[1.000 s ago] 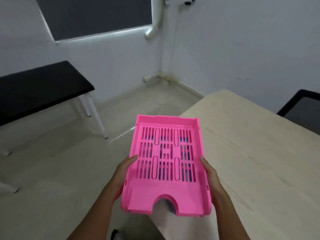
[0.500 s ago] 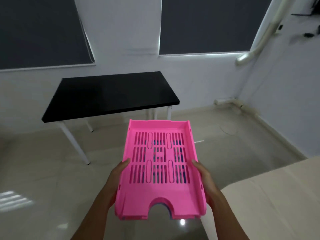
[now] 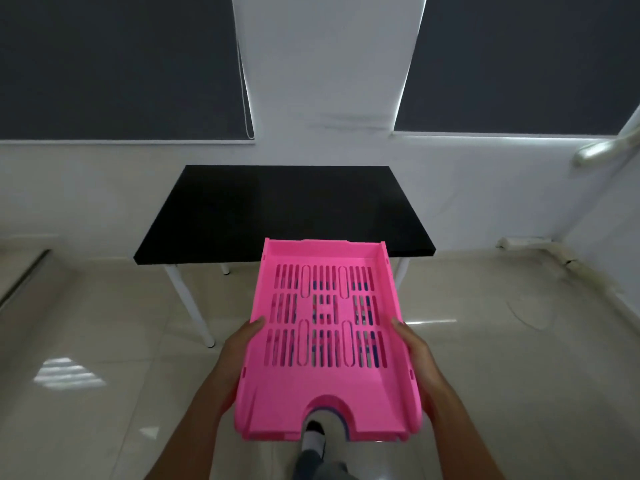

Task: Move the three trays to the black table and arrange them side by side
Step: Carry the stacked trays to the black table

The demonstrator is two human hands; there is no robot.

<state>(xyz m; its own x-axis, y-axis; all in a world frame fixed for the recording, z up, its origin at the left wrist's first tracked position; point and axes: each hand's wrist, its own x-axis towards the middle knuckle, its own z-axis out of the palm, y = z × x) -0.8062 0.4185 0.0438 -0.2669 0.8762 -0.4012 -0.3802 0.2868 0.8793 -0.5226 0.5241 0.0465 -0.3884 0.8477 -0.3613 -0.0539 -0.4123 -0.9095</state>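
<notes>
Both hands carry a pink tray (image 3: 327,337) level in front of the body, its long axis running from 6 to 12 o'clock, with the notched short end nearest the person and the closed end pointing at the black table (image 3: 263,209). The table lies dead ahead at 12 o'clock, its near edge just beyond the tray's far rim in the view, though floor (image 3: 104,323) shows between the person and the table legs, so there is ground yet to cover. The left hand (image 3: 242,344) clamps the tray's 9 o'clock wall and the right hand (image 3: 414,348) the 3 o'clock wall, both about midway along the length; each hand is curled closed around its wall, thumb on top at the rim, fingers out of sight beneath. Blue and dark colour shows through the slots and at the notch, so probably more trays are nested underneath, but how many I cannot tell. Neither hand is nearer the table; the load is square to it. The table top looks bare, so the stack can likely be set down anywhere on it. A shoe (image 3: 313,439) shows through the notch at 6 o'clock, mid-stride by the look of it.
</notes>
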